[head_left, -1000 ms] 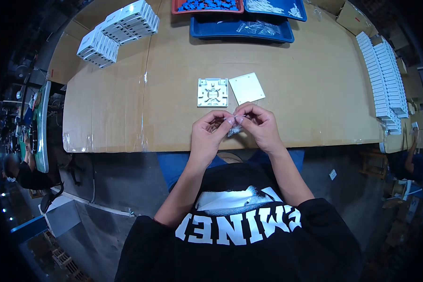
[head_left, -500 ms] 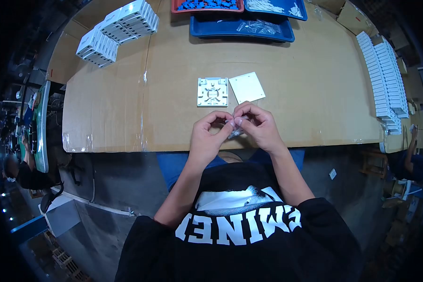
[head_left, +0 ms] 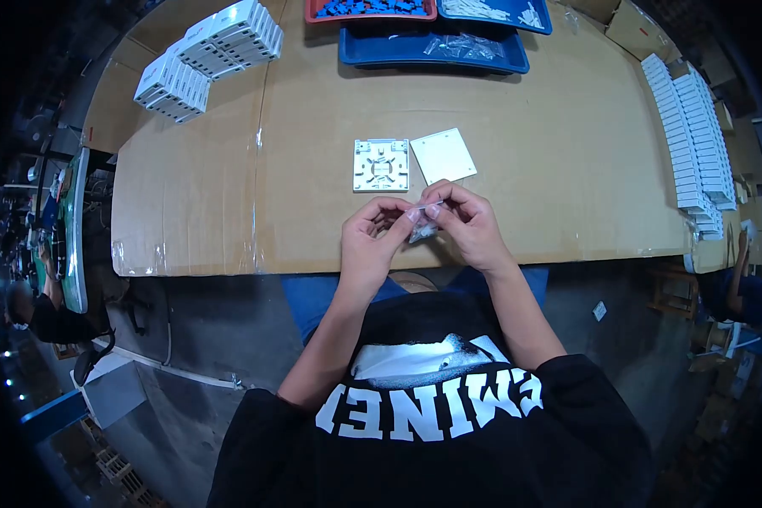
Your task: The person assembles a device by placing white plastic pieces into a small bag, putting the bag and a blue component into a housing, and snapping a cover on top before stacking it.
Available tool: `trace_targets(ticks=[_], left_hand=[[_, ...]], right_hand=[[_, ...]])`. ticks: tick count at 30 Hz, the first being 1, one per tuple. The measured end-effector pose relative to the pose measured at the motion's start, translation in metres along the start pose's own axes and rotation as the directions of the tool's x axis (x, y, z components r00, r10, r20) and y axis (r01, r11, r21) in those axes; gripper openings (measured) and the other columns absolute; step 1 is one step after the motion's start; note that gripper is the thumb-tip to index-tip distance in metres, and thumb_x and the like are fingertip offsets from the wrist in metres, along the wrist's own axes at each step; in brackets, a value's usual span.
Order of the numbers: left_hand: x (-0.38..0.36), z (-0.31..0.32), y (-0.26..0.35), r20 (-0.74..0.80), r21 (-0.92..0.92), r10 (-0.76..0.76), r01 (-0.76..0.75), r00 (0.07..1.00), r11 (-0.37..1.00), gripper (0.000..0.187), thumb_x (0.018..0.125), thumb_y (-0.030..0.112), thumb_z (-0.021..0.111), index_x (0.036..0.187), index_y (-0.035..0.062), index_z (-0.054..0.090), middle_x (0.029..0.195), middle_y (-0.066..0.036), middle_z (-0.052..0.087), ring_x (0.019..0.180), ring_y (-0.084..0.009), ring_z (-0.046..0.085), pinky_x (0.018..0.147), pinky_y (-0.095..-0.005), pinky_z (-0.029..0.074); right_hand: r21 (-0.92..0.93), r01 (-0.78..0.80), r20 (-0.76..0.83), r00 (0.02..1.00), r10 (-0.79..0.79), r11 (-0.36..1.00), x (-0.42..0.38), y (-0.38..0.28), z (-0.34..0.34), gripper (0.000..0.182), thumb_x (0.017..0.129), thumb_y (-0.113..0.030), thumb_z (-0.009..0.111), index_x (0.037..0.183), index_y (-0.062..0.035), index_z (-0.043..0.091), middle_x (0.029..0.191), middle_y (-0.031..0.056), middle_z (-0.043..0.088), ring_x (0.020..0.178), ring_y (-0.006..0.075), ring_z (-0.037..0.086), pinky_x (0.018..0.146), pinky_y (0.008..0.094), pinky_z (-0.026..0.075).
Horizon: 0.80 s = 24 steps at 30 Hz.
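Observation:
A small clear plastic bag (head_left: 423, 230) with whitish contents hangs between my hands near the table's front edge. My left hand (head_left: 371, 241) pinches the bag's upper edge from the left. From the right, my right hand (head_left: 469, 227) grips the same edge, its fingertips close to the left ones. Just beyond the hands lies a square white tray-like part (head_left: 381, 166) with a round pattern inside. Beside it, a flat white square plate (head_left: 445, 157) rests at a slight angle, its near corner close to my right fingers.
Stacked white parts stand at the back left (head_left: 229, 38) and far right (head_left: 694, 135). At the back are a red tray (head_left: 311, 19) of blue pieces, a blue tray (head_left: 548, 25) of white pieces and another blue tray (head_left: 351, 61) with clear bags. People sit at both sides.
My fingertips have shifted slightly, and more of the bag, with its top edge, now shows between them.

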<state>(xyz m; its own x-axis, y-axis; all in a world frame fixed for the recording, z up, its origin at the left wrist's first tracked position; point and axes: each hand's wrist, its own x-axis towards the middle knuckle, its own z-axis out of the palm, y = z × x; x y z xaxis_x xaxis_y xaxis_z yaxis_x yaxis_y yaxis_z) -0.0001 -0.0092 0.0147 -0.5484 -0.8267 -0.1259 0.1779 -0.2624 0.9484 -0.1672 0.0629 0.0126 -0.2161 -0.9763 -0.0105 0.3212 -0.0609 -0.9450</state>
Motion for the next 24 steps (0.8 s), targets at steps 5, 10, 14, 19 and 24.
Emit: trace_targets(ticks=[5, 10, 14, 19, 24], left_hand=[[0.0, -0.004, -0.001, 0.042, -0.15, -0.065, 0.071, 0.997, 0.986, 0.011, 0.098, 0.004, 0.07, 0.107, -0.0023, 0.069, 0.099, -0.007, 0.072, 0.09, -0.0099, 0.067, 0.084, -0.0246, 0.054], [0.0, -0.004, 0.001, 0.037, -0.182, -0.081, 0.087, 0.996, 0.98, 0.012, 0.098, 0.006, 0.071, 0.107, -0.0016, 0.069, 0.101, -0.007, 0.072, 0.093, -0.0105, 0.067, 0.086, -0.025, 0.053], [0.0, -0.005, 0.008, 0.075, -0.249, -0.07, 0.087, 0.995, 0.964, 0.015, 0.099, 0.009, 0.071, 0.11, -0.001, 0.069, 0.104, -0.006, 0.072, 0.095, -0.0103, 0.066, 0.089, -0.0264, 0.052], [0.002, -0.001, 0.021, 0.042, -0.166, -0.083, 0.089, 0.996, 0.982, 0.026, 0.105, 0.02, 0.063, 0.12, -0.0003, 0.068, 0.107, -0.005, 0.072, 0.096, -0.0111, 0.066, 0.088, -0.0294, 0.053], [0.002, -0.01, 0.006, 0.165, -0.211, -0.335, 0.365, 0.928, 0.907, 0.035, 0.111, 0.027, 0.049, 0.129, -0.0011, 0.062, 0.108, -0.01, 0.071, 0.097, -0.0157, 0.069, 0.089, -0.0307, 0.055]], right_hand=[[0.183, -0.102, -0.032, 0.993, 0.109, 0.978, -0.001, 0.002, -0.007, 0.008, 0.099, -0.004, 0.067, 0.105, 0.001, 0.069, 0.106, 0.0044, 0.067, 0.094, 0.0104, 0.064, 0.08, 0.0244, 0.052], [0.28, -0.148, -0.022, 0.987, 0.161, 0.949, -0.001, 0.002, -0.011, 0.009, 0.098, -0.006, 0.069, 0.103, 0.0007, 0.073, 0.107, 0.0056, 0.069, 0.091, 0.0108, 0.065, 0.074, 0.0237, 0.052], [0.379, -0.124, 0.045, 0.992, 0.116, 0.917, -0.003, -0.001, -0.008, 0.012, 0.1, -0.008, 0.068, 0.104, 0.0009, 0.074, 0.11, 0.0065, 0.07, 0.095, 0.013, 0.066, 0.08, 0.026, 0.053], [0.194, -0.073, 0.004, 0.997, 0.073, 0.978, 0.003, -0.01, -0.006, 0.014, 0.101, -0.011, 0.066, 0.102, 0.0011, 0.073, 0.113, 0.0109, 0.068, 0.104, 0.0179, 0.066, 0.093, 0.0336, 0.053], [0.129, 0.047, 0.017, 0.999, -0.05, 0.99, 0.003, -0.013, -0.006, 0.015, 0.102, -0.009, 0.064, 0.105, 0.0009, 0.074, 0.122, 0.0123, 0.07, 0.121, 0.021, 0.061, 0.11, 0.0384, 0.044]])
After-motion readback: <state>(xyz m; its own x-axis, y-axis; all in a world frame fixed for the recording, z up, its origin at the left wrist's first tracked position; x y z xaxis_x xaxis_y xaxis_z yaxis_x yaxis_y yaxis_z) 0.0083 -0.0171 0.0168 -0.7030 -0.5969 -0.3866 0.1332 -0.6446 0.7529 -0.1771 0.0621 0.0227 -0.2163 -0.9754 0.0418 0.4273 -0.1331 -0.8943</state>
